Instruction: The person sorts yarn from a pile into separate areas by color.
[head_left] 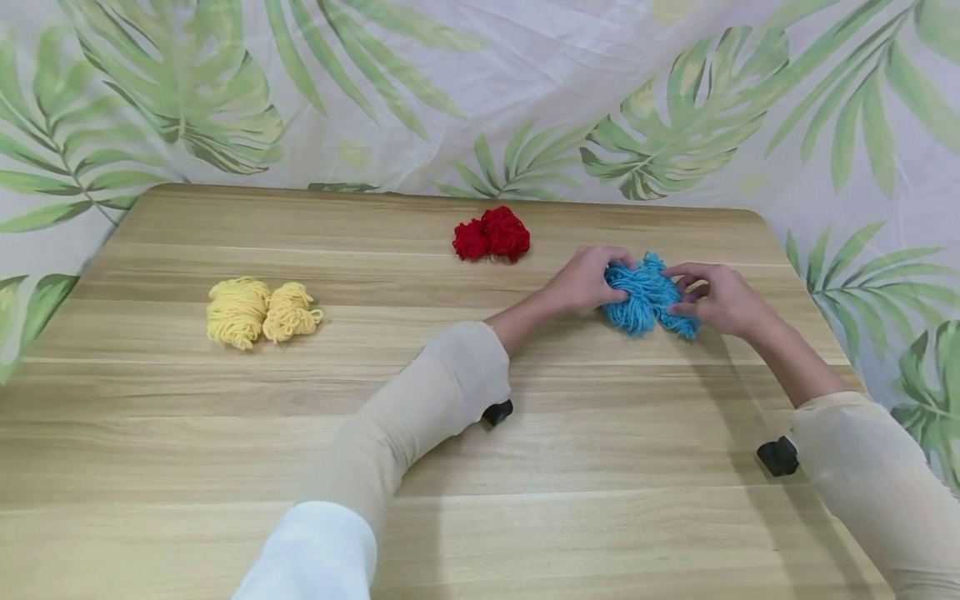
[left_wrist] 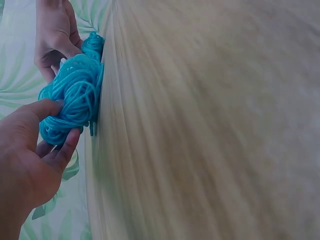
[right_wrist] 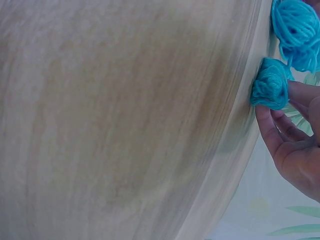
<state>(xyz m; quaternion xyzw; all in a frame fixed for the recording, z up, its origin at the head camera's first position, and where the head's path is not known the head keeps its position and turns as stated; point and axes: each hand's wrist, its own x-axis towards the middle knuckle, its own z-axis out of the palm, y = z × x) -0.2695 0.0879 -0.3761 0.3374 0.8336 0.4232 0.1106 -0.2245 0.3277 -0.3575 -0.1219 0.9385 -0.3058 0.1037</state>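
Note:
A bundle of blue yarn (head_left: pixel 637 302) lies at the right of the table, pinched in at its middle into two lobes. My left hand (head_left: pixel 588 279) grips its left lobe, thumb on the near side and fingers over the far side. At the other end, my right hand (head_left: pixel 716 298) pinches the smaller lobe between thumb and fingers. In the left wrist view the left hand (left_wrist: pixel 32 155) holds the rounded larger lobe (left_wrist: pixel 75 95). The right wrist view has the right hand (right_wrist: pixel 295 140) around the small lobe (right_wrist: pixel 272 85), close over the tabletop.
Red yarn (head_left: pixel 495 234) lies near the table's back edge, left of the blue. A yellow yarn bundle (head_left: pixel 262 312) sits on the left side of the wooden table (head_left: pixel 225 450). Behind hangs a leaf-print cloth (head_left: pixel 525 92). Small black devices (head_left: pixel 778 457) stick out at the sleeves.

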